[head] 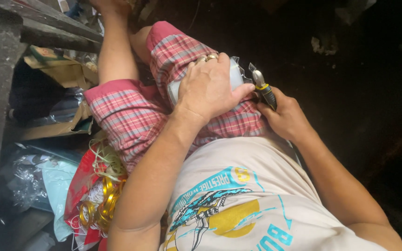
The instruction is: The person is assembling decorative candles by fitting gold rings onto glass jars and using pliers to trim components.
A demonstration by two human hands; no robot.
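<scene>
I sit with my thighs in red plaid shorts (131, 116). My left hand (210, 88), with rings on two fingers, presses down on a pale grey-white flat object (236, 76) that rests on my right thigh; most of it is hidden under the palm. My right hand (287, 118) grips a small pair of cutting pliers (262, 86) with black and yellow handles. The metal jaws point up beside the object's right edge, where clear thin plastic bits stick out.
To my left lie a red bag with gold and yellow ribbon rolls (99, 197), crumpled clear plastic (29, 181) and cardboard pieces (63, 69). A dark wooden bench edge (47, 28) runs at the top left. The floor to the right is dark.
</scene>
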